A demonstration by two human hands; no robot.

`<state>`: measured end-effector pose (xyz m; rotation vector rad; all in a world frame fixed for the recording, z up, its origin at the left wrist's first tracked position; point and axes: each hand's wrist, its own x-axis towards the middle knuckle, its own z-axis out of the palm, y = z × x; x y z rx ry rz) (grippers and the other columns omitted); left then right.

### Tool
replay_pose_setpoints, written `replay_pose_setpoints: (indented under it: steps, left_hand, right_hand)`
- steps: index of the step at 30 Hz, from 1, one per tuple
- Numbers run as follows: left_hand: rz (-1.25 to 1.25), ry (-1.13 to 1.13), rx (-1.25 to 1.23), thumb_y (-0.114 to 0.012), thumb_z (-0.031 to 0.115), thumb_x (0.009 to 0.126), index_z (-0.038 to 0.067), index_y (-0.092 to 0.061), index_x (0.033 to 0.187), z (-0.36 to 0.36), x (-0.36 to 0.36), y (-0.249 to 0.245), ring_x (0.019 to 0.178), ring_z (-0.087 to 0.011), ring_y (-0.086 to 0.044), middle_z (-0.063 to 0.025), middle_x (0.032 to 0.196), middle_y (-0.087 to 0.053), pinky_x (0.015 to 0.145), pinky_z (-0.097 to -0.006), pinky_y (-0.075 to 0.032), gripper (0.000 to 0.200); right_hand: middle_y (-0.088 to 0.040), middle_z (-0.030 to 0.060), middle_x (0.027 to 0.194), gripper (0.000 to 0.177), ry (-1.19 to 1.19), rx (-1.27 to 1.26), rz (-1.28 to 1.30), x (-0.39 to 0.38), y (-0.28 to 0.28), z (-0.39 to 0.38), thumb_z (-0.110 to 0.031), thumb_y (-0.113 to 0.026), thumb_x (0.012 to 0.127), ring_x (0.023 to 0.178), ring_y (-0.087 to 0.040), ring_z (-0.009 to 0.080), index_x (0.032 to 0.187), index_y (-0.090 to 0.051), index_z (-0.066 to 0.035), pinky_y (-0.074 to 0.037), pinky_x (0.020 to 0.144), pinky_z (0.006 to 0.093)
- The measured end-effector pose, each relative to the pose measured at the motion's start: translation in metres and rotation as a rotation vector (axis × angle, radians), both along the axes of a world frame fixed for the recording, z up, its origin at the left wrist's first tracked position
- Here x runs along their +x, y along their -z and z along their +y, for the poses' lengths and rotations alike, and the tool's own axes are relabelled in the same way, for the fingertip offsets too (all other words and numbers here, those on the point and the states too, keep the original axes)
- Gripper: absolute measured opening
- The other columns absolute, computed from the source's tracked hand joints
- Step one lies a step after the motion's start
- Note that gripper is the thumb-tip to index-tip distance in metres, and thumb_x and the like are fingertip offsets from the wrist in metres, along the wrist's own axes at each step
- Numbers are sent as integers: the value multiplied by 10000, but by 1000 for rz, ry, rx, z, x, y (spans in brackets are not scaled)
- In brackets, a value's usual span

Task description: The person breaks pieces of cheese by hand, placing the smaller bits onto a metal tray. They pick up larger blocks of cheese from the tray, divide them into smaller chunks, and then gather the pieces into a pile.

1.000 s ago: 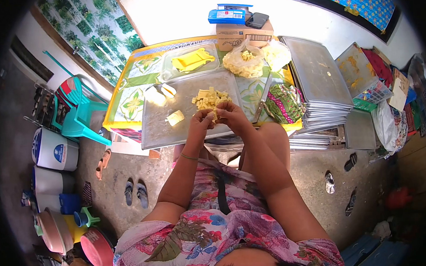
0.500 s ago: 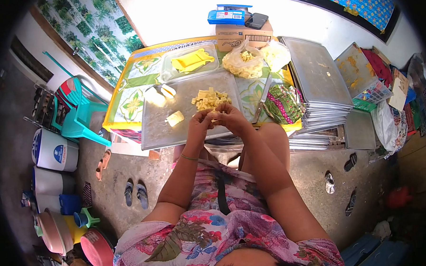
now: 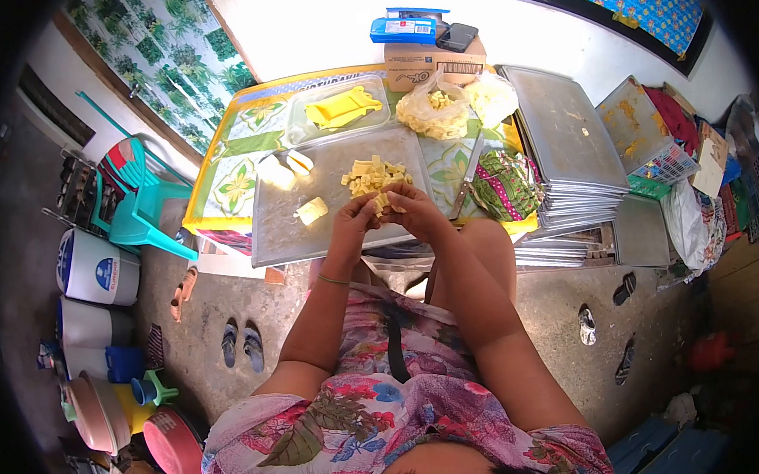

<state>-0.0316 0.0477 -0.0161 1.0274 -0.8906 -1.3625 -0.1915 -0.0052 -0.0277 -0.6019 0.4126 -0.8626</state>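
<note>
Over the near edge of a metal tray (image 3: 290,232), my left hand (image 3: 357,216) and my right hand (image 3: 414,213) meet, fingers closed around a small bunch of yellow cut pieces (image 3: 382,205). Just beyond my fingertips lies a heap of the same yellow pieces (image 3: 372,173). To the left on the tray rests a pale yellow block (image 3: 312,211). Farther back are a bright white-yellow piece (image 3: 276,172) and a smaller white item with a brownish strip (image 3: 300,162). A knife (image 3: 460,201) lies right of the tray, beside a patterned green and pink cloth (image 3: 506,185).
Behind the tray stand a clear container (image 3: 294,132) with a yellow cloth (image 3: 344,109) and a plastic bag of yellow pieces (image 3: 433,116). A cardboard box (image 3: 423,66) is at the back. Stacked metal trays (image 3: 566,144) rise at the right; a teal chair (image 3: 154,209) stands left.
The fingers of both hands have shifted slightly, and more of the yellow pieces now shows between them. The heap and the block stay where they were.
</note>
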Motion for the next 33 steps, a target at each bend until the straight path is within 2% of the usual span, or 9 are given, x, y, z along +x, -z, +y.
replay_pose_setpoints:
  steps: [2, 5, 9, 15, 18, 20, 26, 33]
  left_hand:
    - [-40, -32, -6, -597, 138, 889, 4, -582, 1102, 1, -1, 0, 678, -93, -560, -36, 871, -614, 626, -228, -482, 252]
    - [-24, -77, -10, -616, 129, 873, 2, -588, 1050, 2, -6, -4, 659, -83, -542, -31, 835, -606, 616, -218, -463, 220]
    - [-16, -54, -37, -627, 126, 864, 11, -593, 971, 0, -5, -2, 652, -77, -538, -28, 823, -607, 612, -212, -455, 161]
    - [-8, 32, -97, -617, 125, 870, 5, -604, 990, 2, -3, -3, 676, -74, -536, -19, 829, -607, 635, -213, -458, 170]
    - [3, 64, -104, -589, 97, 885, -7, -589, 1049, 2, -2, -3, 734, -105, -564, -49, 909, -617, 678, -231, -478, 194]
    - [-18, 25, -70, -586, 101, 887, -12, -589, 1055, 2, -3, -7, 730, -106, -568, -51, 908, -621, 675, -230, -481, 203]
    - [-51, -56, -37, -604, 132, 881, -7, -615, 1032, 0, -6, -5, 691, -78, -571, -35, 857, -632, 633, -211, -471, 205]
    - [-95, -37, -66, -607, 128, 875, -14, -621, 1027, -1, -1, -4, 678, -80, -564, -39, 832, -630, 637, -218, -476, 209]
  right_hand:
    - [-547, 70, 974, 309, -5, -9, 25, 2, -1, 1, -118, -689, 809, 829, -611, 195, 1042, -507, -29, -544, 728, 331]
    - [-556, 77, 976, 292, 2, -159, 84, 5, 7, 1, -151, -678, 822, 831, -615, 199, 1023, -505, -30, -547, 728, 336]
    - [-557, 82, 984, 279, -19, -154, 96, 4, 6, 0, -132, -663, 821, 831, -616, 206, 1028, -497, -45, -549, 727, 346]
    - [-559, 90, 989, 271, -38, -54, -6, -1, 5, -2, -96, -632, 825, 838, -616, 217, 1055, -492, -59, -551, 725, 354]
    - [-559, 90, 991, 242, -39, -21, -45, -2, 2, -1, -105, -619, 839, 853, -615, 220, 1043, -500, -54, -552, 731, 354]
    - [-558, 87, 991, 228, -42, -12, -66, -1, 0, 0, -109, -614, 845, 859, -614, 219, 1036, -505, -51, -554, 737, 356]
    - [-556, 81, 1015, 205, -12, -200, 101, 5, 0, 6, -107, -617, 853, 881, -610, 199, 1028, -524, -51, -546, 760, 351]
    - [-579, 101, 974, 226, -5, -68, 20, 2, 3, 0, -130, -637, 838, 832, -624, 212, 1007, -536, -19, -563, 712, 325]
